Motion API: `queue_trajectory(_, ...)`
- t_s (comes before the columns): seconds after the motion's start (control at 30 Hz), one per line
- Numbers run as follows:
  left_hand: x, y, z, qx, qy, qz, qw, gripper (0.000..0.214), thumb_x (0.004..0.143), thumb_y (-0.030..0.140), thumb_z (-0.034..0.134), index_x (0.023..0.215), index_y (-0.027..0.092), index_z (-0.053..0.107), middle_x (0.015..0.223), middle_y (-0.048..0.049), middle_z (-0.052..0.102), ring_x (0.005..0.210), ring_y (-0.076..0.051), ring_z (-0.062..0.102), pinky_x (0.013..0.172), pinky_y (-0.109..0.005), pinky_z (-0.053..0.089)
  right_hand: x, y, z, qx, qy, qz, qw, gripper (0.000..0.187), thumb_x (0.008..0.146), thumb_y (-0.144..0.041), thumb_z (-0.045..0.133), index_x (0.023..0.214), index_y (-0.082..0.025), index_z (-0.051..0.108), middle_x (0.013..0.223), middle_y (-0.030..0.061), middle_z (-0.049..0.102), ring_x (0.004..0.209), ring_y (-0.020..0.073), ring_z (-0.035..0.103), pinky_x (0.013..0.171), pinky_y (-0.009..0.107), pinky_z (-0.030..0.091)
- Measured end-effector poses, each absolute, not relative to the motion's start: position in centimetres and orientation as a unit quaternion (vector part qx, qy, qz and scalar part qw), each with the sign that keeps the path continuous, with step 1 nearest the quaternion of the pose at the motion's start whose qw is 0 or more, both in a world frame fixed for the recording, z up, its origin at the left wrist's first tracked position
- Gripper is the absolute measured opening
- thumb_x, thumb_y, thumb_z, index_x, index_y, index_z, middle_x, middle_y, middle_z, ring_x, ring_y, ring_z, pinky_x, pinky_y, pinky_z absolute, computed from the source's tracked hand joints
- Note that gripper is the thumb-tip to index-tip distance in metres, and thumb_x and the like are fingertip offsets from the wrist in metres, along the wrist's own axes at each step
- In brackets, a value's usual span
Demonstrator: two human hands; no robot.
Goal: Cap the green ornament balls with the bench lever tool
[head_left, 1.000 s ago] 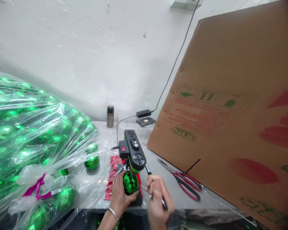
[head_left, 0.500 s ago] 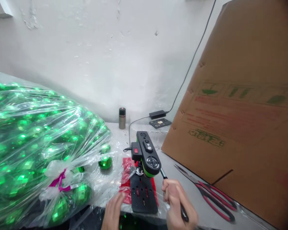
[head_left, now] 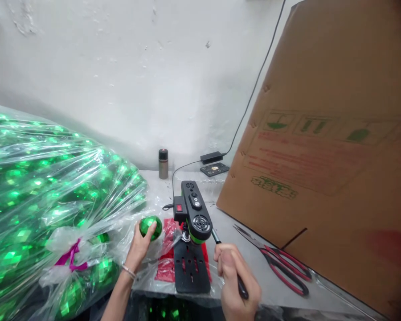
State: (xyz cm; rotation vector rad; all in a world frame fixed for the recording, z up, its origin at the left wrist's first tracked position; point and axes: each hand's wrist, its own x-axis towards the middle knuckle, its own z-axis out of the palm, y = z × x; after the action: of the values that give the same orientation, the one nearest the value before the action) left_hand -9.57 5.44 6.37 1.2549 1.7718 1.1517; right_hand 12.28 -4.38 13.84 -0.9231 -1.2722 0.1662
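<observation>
My left hand [head_left: 141,245] holds a green mirrored ball [head_left: 151,227] with the thumb across its near side, over the table left of the black device. A black-handled tool [head_left: 243,287] with a thin metal shaft is gripped in my right hand [head_left: 235,281]. Its shaft runs up behind the edge of the black device [head_left: 196,207], so its tip is hidden. That device has round vents, green trim and a side box with a red switch [head_left: 179,207]. It stands over a black slotted plate [head_left: 191,278] lying on red plastic [head_left: 165,267].
A large clear bag [head_left: 87,178] of green mirrored balls, tied with a magenta ribbon [head_left: 71,257], fills the left. Large scissors [head_left: 284,267] lie on the right beside a tall cardboard box [head_left: 321,156]. Behind are a small bottle [head_left: 163,165], a power adapter [head_left: 211,157] and a phone [head_left: 214,169].
My left hand has moved up and left from beside the plate and taken hold of the loose green ball. My right hand keeps its grip on the tool. The view has shifted slightly right.
</observation>
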Motion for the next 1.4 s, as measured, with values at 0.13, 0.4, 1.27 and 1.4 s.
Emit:
queue_trajectory(0.13, -6.7, 1.1, 5.4, 0.297, 0.512, 0.523, 0.613, 0.078, 0.097, 0.087, 0.052, 0.126, 0.017, 0.072, 0.128, -0.0199, 0.082, 0.112, -0.033, 0.083, 0.092, -0.046, 0.070, 11.9, -4.0, 15.4, -0.414, -0.562, 0.077, 0.712, 0.041, 0.115, -0.022, 0.052, 0.074, -0.022, 0.055, 0.066, -0.0029, 0.052, 0.060, 0.0122, 0.052, 0.057, 0.026, 0.042)
queue_trajectory(0.4, -7.1, -1.8, 2.2, 0.578, 0.618, 0.444, 0.295, 0.081, 0.081, 0.058, 0.083, 0.150, 0.022, 0.062, 0.139, -0.0154, 0.077, 0.125, -0.041, 0.074, 0.105, -0.057, 0.063, 12.1, -4.5, 14.8, -0.409, -0.575, 0.085, 0.703, 0.037, 0.114, -0.018, 0.050, 0.078, -0.023, 0.056, 0.070, -0.0023, 0.052, 0.065, 0.0134, 0.054, 0.060, 0.028, 0.042)
queue_trajectory(1.27, -6.9, -1.3, 1.2, 0.253, 0.516, 0.607, 0.549, 0.080, 0.080, 0.081, 0.083, 0.128, 0.018, 0.074, 0.128, -0.0157, 0.081, 0.119, -0.037, 0.079, 0.098, -0.049, 0.069, 12.1, -4.9, 14.8, -0.410, -0.585, 0.083, 0.695, 0.034, 0.112, -0.011, 0.047, 0.082, -0.023, 0.054, 0.073, -0.0024, 0.055, 0.063, 0.0121, 0.057, 0.059, 0.027, 0.042)
queue_trajectory(1.4, -6.4, -2.5, 1.7, 0.178, 0.451, 0.597, 0.639, 0.078, 0.086, 0.070, 0.086, 0.147, 0.025, 0.065, 0.139, -0.0141, 0.079, 0.120, -0.035, 0.080, 0.090, -0.044, 0.071, 12.0, -4.7, 16.0, -0.423, -0.573, 0.100, 0.694, 0.037, 0.113, -0.014, 0.049, 0.078, -0.024, 0.050, 0.071, -0.0037, 0.051, 0.063, 0.0114, 0.054, 0.060, 0.026, 0.042)
